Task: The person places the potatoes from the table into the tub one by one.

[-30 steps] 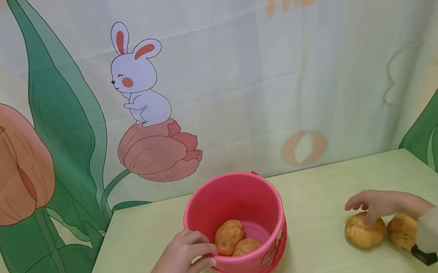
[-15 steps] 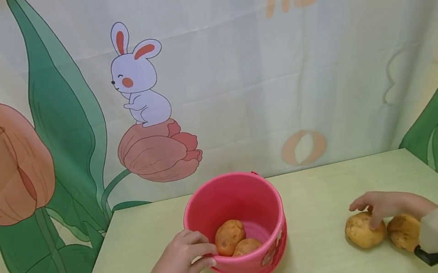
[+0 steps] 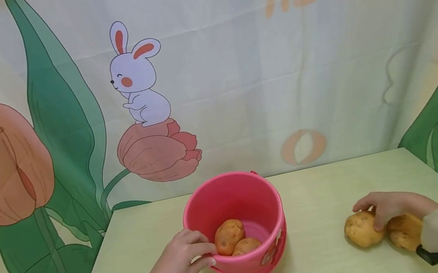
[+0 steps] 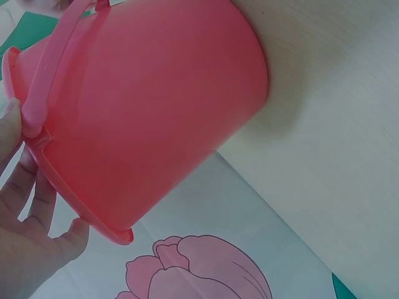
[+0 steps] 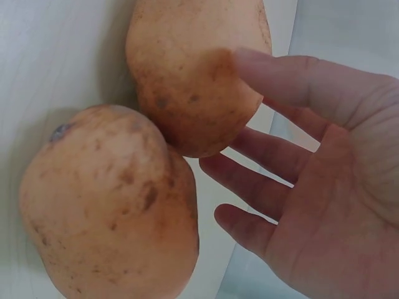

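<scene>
At the lower right of the head view, the right hand (image 3: 392, 208) spreads relaxed fingers over two potatoes (image 3: 362, 229) lying touching on the table (image 3: 317, 188). They look firm, dense and rough-skinned, best cupped around the middle. The left hand (image 3: 181, 261) pinches the rim of the light, stiff pink bucket (image 3: 237, 226), lower centre.

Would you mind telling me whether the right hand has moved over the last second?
Yes. The right hand has drawn slightly rightward and nearer the table's front edge, away from the pink bucket; its fingers now rest on the left potato at that potato's right side.
</scene>
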{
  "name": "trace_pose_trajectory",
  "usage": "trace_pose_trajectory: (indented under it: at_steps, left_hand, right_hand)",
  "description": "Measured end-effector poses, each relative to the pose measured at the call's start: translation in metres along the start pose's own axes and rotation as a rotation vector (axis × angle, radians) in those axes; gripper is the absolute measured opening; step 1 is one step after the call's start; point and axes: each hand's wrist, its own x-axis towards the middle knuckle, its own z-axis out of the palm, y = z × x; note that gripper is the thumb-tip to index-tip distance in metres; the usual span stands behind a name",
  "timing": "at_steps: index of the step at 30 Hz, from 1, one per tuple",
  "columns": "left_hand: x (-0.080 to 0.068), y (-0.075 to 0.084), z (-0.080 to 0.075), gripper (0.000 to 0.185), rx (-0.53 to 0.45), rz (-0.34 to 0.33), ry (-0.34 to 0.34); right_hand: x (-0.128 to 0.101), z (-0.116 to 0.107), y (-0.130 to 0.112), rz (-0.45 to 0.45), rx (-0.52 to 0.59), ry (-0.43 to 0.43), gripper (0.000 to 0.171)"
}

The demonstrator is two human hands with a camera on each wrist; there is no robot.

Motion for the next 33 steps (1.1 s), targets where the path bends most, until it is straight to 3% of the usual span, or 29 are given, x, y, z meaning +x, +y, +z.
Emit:
trace_pose_trajectory:
  at_steps: [14,33]
  left_hand:
    - [-0.0001,-0.0009,-0.0009,0.017,-0.002,0.030,0.012]
    - [-0.0013,-0.0001,-0.0008,0.017,0.003,0.033,0.016]
  right_hand:
    - [0.0007,0.0016,-0.0005,0.008,0.027,-0.002,0.058]
    - [0.0042,0.0059,0.0035,-0.020,0.074,0.029,0.046]
